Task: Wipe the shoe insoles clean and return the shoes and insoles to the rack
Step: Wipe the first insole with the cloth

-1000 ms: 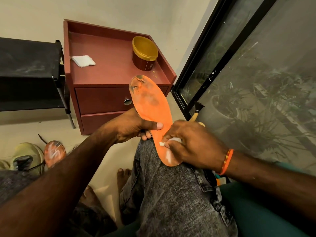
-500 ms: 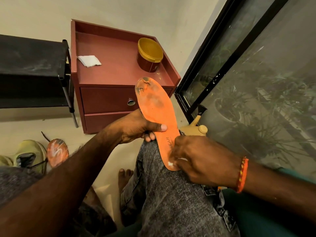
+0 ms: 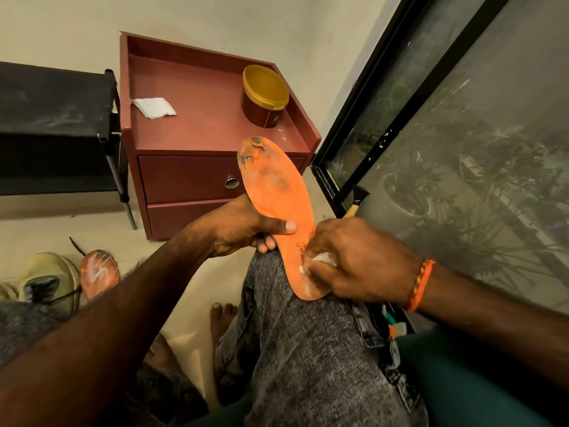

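An orange insole (image 3: 277, 192) with dark smudges near its toe rests heel-down on my right knee. My left hand (image 3: 243, 226) grips its left edge, thumb across the face. My right hand (image 3: 351, 257) presses a small white wipe (image 3: 320, 260) against the insole's heel part. A second orange insole (image 3: 98, 272) lies on the floor at the left, beside a yellow-green shoe (image 3: 49, 282). The black shoe rack (image 3: 55, 124) stands at the far left.
A red bedside cabinet (image 3: 197, 131) stands ahead with a folded white cloth (image 3: 154, 107) and a yellow-lidded jar (image 3: 264, 94) on top. A brush (image 3: 355, 201) leans by the black-framed glass door (image 3: 431, 118) on the right. My bare foot (image 3: 221, 315) is on the floor.
My right hand has rubbed the wipe down the insole's heel and come back up a little. The left hand keeps the same hold.
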